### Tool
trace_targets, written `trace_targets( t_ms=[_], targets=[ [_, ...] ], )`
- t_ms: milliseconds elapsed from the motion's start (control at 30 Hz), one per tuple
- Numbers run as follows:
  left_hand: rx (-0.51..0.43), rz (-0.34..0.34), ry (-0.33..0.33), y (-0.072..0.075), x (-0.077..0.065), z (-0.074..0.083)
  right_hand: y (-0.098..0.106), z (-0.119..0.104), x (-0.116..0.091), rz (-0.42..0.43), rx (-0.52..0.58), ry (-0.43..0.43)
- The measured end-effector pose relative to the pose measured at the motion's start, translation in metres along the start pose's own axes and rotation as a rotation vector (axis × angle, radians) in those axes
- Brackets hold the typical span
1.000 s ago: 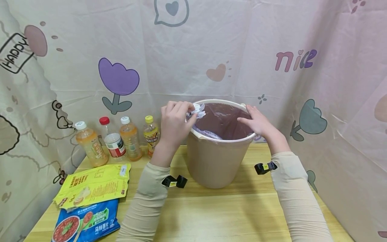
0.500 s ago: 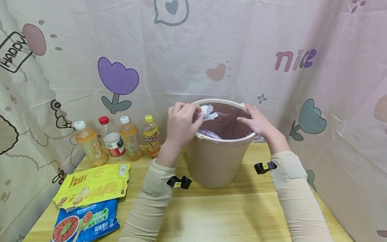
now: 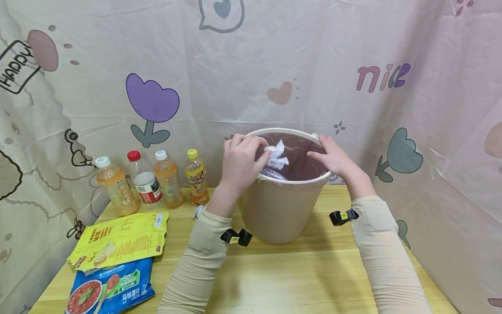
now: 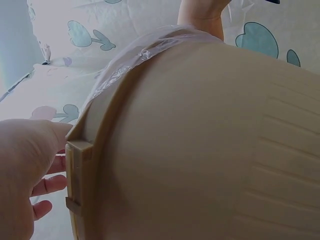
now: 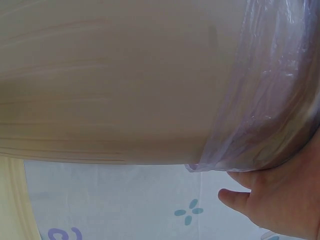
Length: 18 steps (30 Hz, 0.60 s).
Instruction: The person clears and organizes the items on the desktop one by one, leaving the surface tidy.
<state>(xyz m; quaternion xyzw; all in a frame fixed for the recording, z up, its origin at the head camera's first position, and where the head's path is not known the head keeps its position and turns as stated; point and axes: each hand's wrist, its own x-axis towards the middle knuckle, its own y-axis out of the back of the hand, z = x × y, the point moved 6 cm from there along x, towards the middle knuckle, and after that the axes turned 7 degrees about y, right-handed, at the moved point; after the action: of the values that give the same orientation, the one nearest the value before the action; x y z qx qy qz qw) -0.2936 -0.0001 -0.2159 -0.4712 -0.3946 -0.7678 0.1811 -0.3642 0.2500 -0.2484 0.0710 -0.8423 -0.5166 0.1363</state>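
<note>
A beige trash can [image 3: 282,213] stands upright on the table, lined with a thin clear bag [image 5: 260,110] folded over its rim. At the left of its mouth, my left hand [image 3: 244,161] pinches a crumpled white tissue [image 3: 277,162] between thumb and fingers, and the tissue hangs inside the opening. In the left wrist view that hand [image 4: 25,175] shows beside the rim, with the tissue out of sight. My right hand [image 3: 335,158] holds the right side of the rim, thumb over the inside and fingers outside, partly hidden in the right wrist view.
Several bottles [image 3: 150,183] line the back left of the table. In front of them lie a yellow snack bag [image 3: 121,240] and a blue one [image 3: 113,288], overlapping. A small white scrap [image 3: 198,212] sits by the left sleeve. A printed curtain [image 3: 235,87] hangs behind.
My left hand has shifted right and slightly down over the rim, bringing the tissue deeper into the trash can's mouth. The small white scrap by the sleeve has come into view. My right hand stays put.
</note>
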Motion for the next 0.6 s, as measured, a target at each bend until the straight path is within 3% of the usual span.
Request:
trace_targets(
  t_ms=[600],
  targets=[
    [0.029, -0.030, 0.017, 0.0028, -0.0078, -0.0087, -0.0003, 0.0017, 0.0011, 0.009, 0.005, 0.006]
  ],
)
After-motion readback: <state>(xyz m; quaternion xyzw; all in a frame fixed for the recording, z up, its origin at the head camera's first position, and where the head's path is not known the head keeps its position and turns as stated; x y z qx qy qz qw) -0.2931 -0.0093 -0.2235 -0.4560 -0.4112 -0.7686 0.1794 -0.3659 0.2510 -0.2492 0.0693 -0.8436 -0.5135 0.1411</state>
